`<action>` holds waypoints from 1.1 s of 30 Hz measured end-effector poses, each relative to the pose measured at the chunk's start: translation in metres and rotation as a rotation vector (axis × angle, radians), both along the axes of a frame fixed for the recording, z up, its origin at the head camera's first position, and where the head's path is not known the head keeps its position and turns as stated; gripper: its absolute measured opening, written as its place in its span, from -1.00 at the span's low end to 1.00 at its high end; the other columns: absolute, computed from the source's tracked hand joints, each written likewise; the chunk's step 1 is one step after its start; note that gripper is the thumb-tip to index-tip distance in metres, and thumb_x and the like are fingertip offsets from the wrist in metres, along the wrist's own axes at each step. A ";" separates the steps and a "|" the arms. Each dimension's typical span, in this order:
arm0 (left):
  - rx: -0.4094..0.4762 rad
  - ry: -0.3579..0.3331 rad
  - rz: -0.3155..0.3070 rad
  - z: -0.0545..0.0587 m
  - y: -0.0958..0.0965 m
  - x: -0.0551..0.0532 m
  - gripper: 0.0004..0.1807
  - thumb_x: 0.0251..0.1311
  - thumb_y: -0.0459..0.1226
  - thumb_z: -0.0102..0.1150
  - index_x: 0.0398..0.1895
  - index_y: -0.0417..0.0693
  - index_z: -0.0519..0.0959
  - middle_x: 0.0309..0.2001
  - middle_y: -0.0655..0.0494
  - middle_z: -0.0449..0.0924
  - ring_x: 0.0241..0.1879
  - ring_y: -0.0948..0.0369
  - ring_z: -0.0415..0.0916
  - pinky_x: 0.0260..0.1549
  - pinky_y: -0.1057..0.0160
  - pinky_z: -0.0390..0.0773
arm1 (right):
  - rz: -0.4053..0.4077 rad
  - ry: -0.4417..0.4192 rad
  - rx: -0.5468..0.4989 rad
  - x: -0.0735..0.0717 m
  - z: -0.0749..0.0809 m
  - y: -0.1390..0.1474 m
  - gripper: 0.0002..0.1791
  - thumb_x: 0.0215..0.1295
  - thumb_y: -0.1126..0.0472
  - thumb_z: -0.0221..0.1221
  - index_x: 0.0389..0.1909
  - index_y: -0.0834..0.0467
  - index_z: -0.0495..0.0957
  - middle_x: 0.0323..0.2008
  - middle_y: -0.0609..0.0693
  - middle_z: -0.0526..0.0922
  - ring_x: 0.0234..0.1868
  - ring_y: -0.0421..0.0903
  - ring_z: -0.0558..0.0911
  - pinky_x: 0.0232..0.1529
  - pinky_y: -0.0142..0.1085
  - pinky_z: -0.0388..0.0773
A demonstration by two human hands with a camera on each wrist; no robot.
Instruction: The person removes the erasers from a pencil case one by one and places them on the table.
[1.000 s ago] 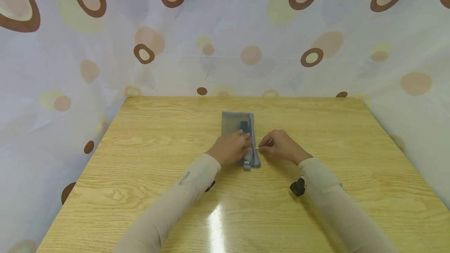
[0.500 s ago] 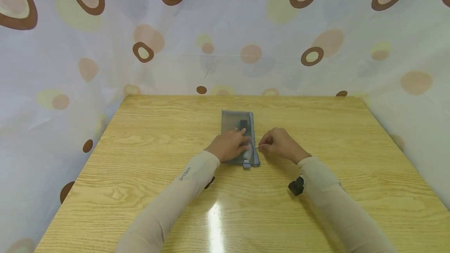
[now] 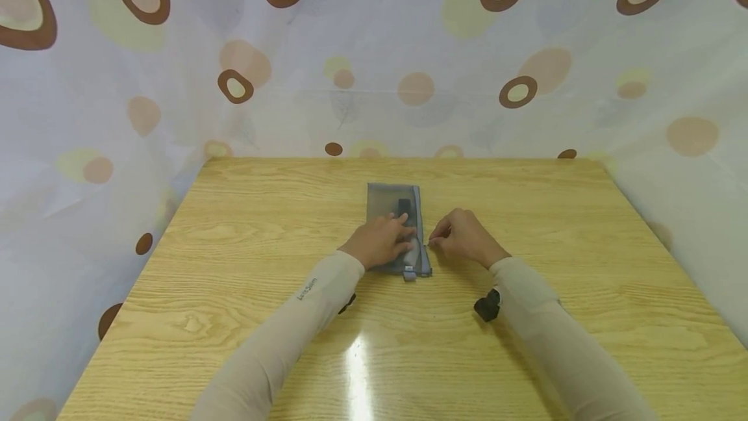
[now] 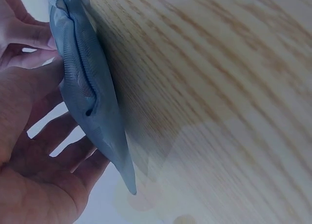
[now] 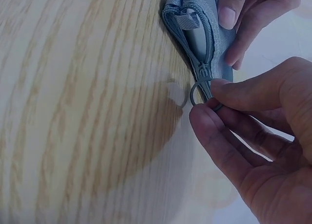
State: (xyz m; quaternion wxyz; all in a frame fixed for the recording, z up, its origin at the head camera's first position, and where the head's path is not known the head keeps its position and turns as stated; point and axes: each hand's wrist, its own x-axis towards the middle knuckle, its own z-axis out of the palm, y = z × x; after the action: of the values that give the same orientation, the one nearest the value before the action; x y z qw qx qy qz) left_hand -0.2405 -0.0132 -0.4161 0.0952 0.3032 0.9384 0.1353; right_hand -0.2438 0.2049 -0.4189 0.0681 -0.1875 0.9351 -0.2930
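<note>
A grey-blue mesh zip pouch [image 3: 382, 200] lies flat on the table, with a dark item [image 3: 404, 206] showing through its mesh. My left hand [image 3: 376, 242] rests on the pouch, fingers spread. At the pouch's right edge, my right hand [image 3: 464, 239] pinches the ring-shaped zipper pull [image 5: 194, 93] between thumb and fingertips. The zipper [image 5: 204, 70] gapes on the near side of the slider, and something pale shows inside the gap. Beyond the slider, the right fingers partly hide the zipper in the right wrist view. A small fabric tab [image 3: 410, 275] sticks out at the near end.
The wooden table [image 3: 263, 226] carries the pouch near its middle. Around its back and sides hangs a white sheet [image 3: 374, 115] with brown and beige circles. Dark wrist devices [image 3: 487, 305] sit under both sleeves.
The left fingers have spread a little wider on the pouch. The right hand keeps its pinch at the zipper pull, with barely any shift. The head view has moved slightly.
</note>
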 end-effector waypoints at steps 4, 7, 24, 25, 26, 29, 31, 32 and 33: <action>-0.008 0.007 -0.006 0.001 0.000 0.001 -0.51 0.47 -0.01 0.11 0.40 0.13 0.48 0.52 -0.01 0.20 0.47 -0.08 0.20 0.35 -0.04 0.37 | -0.021 -0.007 -0.008 -0.001 -0.001 -0.001 -0.90 0.22 0.42 0.32 -0.41 0.25 0.79 -0.31 0.10 0.79 -0.20 0.07 0.73 -0.17 -0.05 0.70; -0.014 0.016 -0.010 0.001 0.000 0.001 -0.51 0.47 0.00 0.11 0.40 0.13 0.48 0.51 -0.01 0.20 0.46 -0.08 0.21 0.34 -0.04 0.38 | -0.035 -0.003 -0.009 -0.003 -0.002 -0.001 -0.91 0.21 0.41 0.33 -0.42 0.24 0.79 -0.30 0.10 0.79 -0.18 0.08 0.72 -0.12 -0.04 0.69; 0.014 0.012 0.003 -0.003 -0.001 0.000 -0.51 0.45 0.00 0.14 0.38 0.15 0.50 0.51 0.00 0.22 0.46 -0.07 0.22 0.34 -0.06 0.37 | -0.081 -0.004 -0.036 -0.007 -0.003 -0.003 -0.88 0.19 0.42 0.29 -0.41 0.24 0.80 -0.31 0.12 0.79 -0.39 -0.07 0.69 -0.42 -0.24 0.65; 0.017 0.013 0.003 -0.003 -0.001 0.000 -0.51 0.44 0.00 0.14 0.38 0.15 0.50 0.51 0.00 0.22 0.46 -0.08 0.22 0.34 -0.06 0.37 | -0.086 -0.001 -0.040 -0.007 -0.003 -0.003 -0.89 0.19 0.41 0.30 -0.41 0.24 0.80 -0.31 0.12 0.79 -0.38 -0.05 0.71 -0.39 -0.21 0.67; 0.018 0.014 0.003 -0.003 -0.002 0.001 -0.51 0.44 0.01 0.15 0.38 0.16 0.50 0.51 0.00 0.22 0.46 -0.08 0.22 0.35 -0.06 0.37 | -0.087 0.008 -0.040 -0.008 -0.002 -0.003 -0.90 0.19 0.40 0.31 -0.41 0.25 0.80 -0.31 0.12 0.79 -0.35 -0.04 0.72 -0.37 -0.20 0.68; 0.023 0.008 0.002 -0.002 -0.002 0.001 -0.51 0.44 0.00 0.15 0.38 0.15 0.50 0.51 0.00 0.22 0.46 -0.08 0.21 0.35 -0.07 0.36 | -0.093 0.003 -0.048 -0.008 -0.002 -0.004 -0.91 0.20 0.38 0.32 -0.40 0.24 0.80 -0.30 0.12 0.79 -0.32 -0.01 0.73 -0.32 -0.15 0.70; 0.025 0.001 0.003 -0.001 -0.002 0.002 -0.51 0.44 0.00 0.15 0.38 0.15 0.50 0.51 0.01 0.22 0.47 -0.08 0.20 0.36 -0.07 0.35 | -0.102 -0.005 -0.052 -0.008 -0.002 -0.004 -0.91 0.19 0.38 0.32 -0.40 0.24 0.80 -0.30 0.11 0.79 -0.32 -0.01 0.73 -0.29 -0.13 0.71; 0.024 -0.002 0.003 0.000 -0.002 0.002 -0.50 0.44 0.00 0.15 0.39 0.16 0.49 0.51 0.01 0.21 0.47 -0.08 0.20 0.36 -0.07 0.34 | -0.101 -0.003 -0.051 -0.008 -0.002 -0.004 -0.91 0.20 0.38 0.32 -0.39 0.24 0.81 -0.29 0.11 0.79 -0.31 -0.01 0.73 -0.26 -0.12 0.71; 0.026 -0.004 0.002 0.000 -0.002 0.002 -0.50 0.45 0.00 0.14 0.39 0.15 0.49 0.51 0.00 0.21 0.47 -0.08 0.20 0.36 -0.07 0.34 | -0.104 -0.004 -0.051 -0.008 -0.001 -0.004 -0.91 0.20 0.38 0.32 -0.39 0.24 0.81 -0.29 0.11 0.79 -0.30 0.00 0.73 -0.24 -0.11 0.70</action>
State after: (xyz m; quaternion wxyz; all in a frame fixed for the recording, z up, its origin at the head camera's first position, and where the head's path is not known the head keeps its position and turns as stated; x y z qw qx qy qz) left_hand -0.2383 -0.0149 -0.4159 0.0929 0.3031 0.9368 0.1481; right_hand -0.2520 0.2010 -0.4203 0.0500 -0.1396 0.9357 -0.3202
